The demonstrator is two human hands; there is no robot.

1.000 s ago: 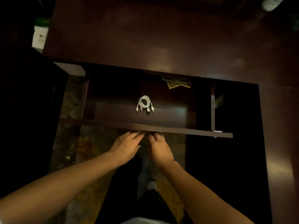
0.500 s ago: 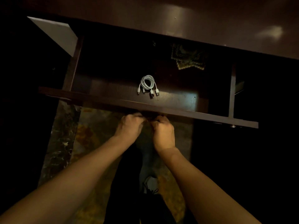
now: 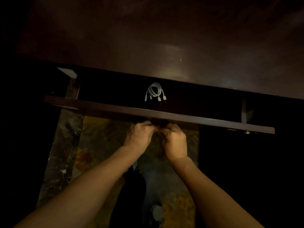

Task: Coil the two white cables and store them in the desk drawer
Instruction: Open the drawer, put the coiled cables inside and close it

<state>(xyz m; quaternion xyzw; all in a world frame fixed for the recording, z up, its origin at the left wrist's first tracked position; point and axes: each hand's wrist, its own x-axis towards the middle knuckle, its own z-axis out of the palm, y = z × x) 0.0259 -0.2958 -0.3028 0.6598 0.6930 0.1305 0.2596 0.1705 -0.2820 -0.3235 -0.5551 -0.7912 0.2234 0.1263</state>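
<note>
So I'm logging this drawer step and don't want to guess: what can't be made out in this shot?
- Head view: fingertips of the left hand and right hand are tucked under the drawer front, so the handle and grip stay hidden.
- White cables: one bundle or two coils cannot be told, too small and dim.
- Drawer's back is hidden under the desk top and in shadow.

Dim room; dark brown wooden counter (image 3: 148, 46) with faint glare, mottled yellow-brown patterned floor (image 3: 102, 137) beneath, dark marbled strip (image 3: 64, 145) at left.
</note>
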